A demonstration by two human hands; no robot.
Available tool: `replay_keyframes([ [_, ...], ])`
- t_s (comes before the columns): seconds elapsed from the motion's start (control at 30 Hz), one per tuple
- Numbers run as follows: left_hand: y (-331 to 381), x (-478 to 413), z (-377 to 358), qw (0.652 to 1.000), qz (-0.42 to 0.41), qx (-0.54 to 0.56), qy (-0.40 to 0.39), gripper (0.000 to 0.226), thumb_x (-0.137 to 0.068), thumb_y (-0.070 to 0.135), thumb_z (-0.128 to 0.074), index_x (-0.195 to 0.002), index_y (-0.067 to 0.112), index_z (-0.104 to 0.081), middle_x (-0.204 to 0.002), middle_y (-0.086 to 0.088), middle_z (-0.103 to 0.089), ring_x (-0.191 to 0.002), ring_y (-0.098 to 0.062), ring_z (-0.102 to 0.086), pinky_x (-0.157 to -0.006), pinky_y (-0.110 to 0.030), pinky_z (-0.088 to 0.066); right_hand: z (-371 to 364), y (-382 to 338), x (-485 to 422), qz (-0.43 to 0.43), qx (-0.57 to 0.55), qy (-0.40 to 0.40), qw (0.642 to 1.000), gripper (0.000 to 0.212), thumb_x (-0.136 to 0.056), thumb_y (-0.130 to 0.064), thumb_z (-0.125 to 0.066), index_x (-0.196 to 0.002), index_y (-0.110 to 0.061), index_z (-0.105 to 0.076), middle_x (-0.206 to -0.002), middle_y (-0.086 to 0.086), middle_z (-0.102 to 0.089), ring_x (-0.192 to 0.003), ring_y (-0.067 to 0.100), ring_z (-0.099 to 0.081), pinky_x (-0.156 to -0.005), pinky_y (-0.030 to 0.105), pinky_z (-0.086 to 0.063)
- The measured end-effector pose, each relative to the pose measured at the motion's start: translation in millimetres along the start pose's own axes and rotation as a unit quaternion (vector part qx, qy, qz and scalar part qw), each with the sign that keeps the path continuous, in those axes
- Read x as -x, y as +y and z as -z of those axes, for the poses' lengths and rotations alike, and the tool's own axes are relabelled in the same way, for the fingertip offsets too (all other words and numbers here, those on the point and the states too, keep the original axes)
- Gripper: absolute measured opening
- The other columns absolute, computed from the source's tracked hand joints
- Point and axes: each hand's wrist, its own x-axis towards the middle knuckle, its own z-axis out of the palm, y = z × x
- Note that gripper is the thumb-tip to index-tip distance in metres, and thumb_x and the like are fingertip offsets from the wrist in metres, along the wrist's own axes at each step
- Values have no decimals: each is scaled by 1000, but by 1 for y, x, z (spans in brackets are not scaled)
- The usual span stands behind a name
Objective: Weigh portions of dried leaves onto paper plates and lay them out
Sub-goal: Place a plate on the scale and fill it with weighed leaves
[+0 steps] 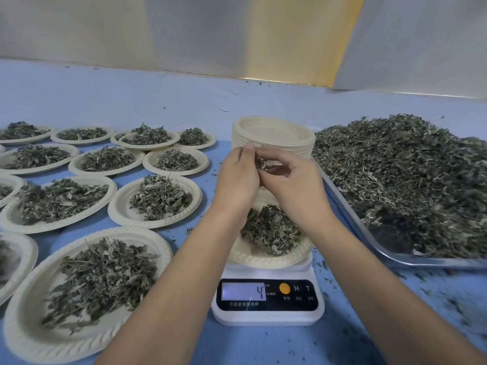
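Both hands meet over the scale [267, 299]: the left hand [237, 180] and right hand [292, 191] have their fingertips curled together, pinching one small tuft [262, 163] of dried leaves between them. Directly below the fingers sits the plate [266, 258] on the scale, already carrying a heap of leaves [271, 230]. The risk, as I judge it, lies in the release: dropping the whole tuft at once could overshoot the portion, and crumbs slipping off the fingers may miss the plate and land on the blue table [263, 343], which is already littered. A wrist brushing the plate rim would upset the reading. Just behind the fingers stands the stack [274, 130] of empty plates, close enough to be knocked. To their right lies the tray [387, 243] heaped with loose leaves. To their left the filled plates [155, 198] lie packed, some overlapping, leaving little room nearby for the next one.
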Motion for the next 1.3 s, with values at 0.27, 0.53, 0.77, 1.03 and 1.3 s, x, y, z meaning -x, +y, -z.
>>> replay_keyframes([
  [0.27, -2, -3, 3, 1000, -8, 15, 11, 28, -101, 19, -38, -95, 7, -63, -86, -9, -64, -86, -24, -62, -95, -45, -49, 8, 3, -3, -42, 29, 75, 996, 22, -77, -10, -68, -74, -32, -68, -75, -12, -71, -72, 13, -65, -77, 38, -55],
  [0.53, 3, -4, 6, 998, 7, 48, 36, 29, -101, 21, -39, -84, 13, -61, -90, -8, -69, -89, -18, -66, -87, -34, -52, 10, 1, -4, -53, -7, 45, 998, 19, -83, -11, -67, -71, -26, -67, -70, -11, -69, -71, 5, -63, -74, 23, -49],
  [0.77, 4, -3, 8, 998, 17, 56, 31, 29, -101, 22, -40, -85, 13, -62, -87, 0, -68, -93, -17, -66, -87, -34, -51, 10, -3, -2, -63, 0, 24, 998, 18, -85, -16, -65, -68, -19, -71, -72, 9, -67, -69, 6, -55, -68, 23, -44],
  [1.03, 2, -5, 11, 997, 24, 62, 28, 28, -101, 23, -39, -88, 12, -63, -80, 0, -72, -97, -19, -66, -88, -34, -52, 9, -7, 0, -76, -13, 15, 997, 17, -89, -13, -61, -81, -6, -74, -70, -2, -70, -71, 6, -60, -82, 35, -51],
  [1.3, 0, -5, 9, 997, 33, 68, 5, 33, -100, 17, -39, -76, 13, -62, -69, -2, -66, -66, -12, -61, -75, -29, -52, 7, -10, 2, -62, -48, 1, 997, 16, -89, -10, -61, -79, -13, -74, -65, -9, -68, -69, 1, -61, -77, 24, -51],
])
